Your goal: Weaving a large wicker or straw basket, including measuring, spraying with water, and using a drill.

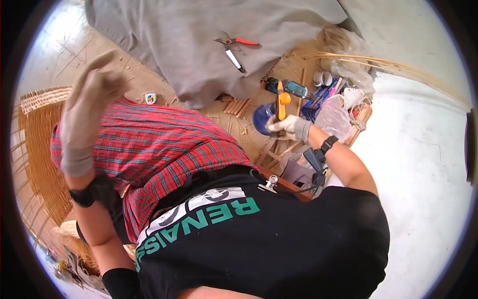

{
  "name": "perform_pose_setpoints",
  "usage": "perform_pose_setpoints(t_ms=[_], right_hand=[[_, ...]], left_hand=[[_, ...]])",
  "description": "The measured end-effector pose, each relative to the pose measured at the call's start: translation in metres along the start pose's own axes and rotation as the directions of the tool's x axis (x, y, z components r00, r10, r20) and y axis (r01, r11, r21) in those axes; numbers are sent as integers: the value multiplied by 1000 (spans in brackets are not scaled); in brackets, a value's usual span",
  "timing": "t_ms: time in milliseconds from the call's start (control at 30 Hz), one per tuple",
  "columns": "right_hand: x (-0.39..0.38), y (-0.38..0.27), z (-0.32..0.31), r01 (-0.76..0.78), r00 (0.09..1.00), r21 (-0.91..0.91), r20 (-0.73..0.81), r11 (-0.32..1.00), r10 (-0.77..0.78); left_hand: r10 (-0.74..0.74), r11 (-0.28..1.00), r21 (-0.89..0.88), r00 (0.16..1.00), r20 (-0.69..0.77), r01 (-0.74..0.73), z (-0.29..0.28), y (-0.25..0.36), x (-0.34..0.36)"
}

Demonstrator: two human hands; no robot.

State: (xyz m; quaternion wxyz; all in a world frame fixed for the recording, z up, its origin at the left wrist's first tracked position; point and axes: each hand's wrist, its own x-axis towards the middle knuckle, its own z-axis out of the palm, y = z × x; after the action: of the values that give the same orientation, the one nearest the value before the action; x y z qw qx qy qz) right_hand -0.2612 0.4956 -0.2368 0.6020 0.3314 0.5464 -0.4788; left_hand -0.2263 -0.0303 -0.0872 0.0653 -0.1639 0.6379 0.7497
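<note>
My left hand, in a pale work glove, is raised at the left above the red plaid cloth over my lap. Its fingers are smeared by motion but look stretched and apart, with nothing visible in them. My right hand, gloved too, is closed around a yellow-orange and black hand tool held upright; its exact kind is unclear. Just left of that hand is a round dark blue object, partly covered by it. Behind the tool lies a teal and black cordless drill.
Pruning shears with one red and one white handle lie on a grey cloth. A woven wicker panel stands at the left. A tape measure, short sticks, plastic bags and long canes lie around.
</note>
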Motion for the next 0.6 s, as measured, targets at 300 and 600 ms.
perform_pose_setpoints(t_ms=[300,600], right_hand=[[52,116,-70,271,918,-11,-298,963,-262],[-19,33,-109,-344,929,-939,-343,-15,141]], left_hand=[[94,971,-159,897,-432,-178,-212,-11,-131],[100,959,-157,801,-591,-236,-218,-68,-170]])
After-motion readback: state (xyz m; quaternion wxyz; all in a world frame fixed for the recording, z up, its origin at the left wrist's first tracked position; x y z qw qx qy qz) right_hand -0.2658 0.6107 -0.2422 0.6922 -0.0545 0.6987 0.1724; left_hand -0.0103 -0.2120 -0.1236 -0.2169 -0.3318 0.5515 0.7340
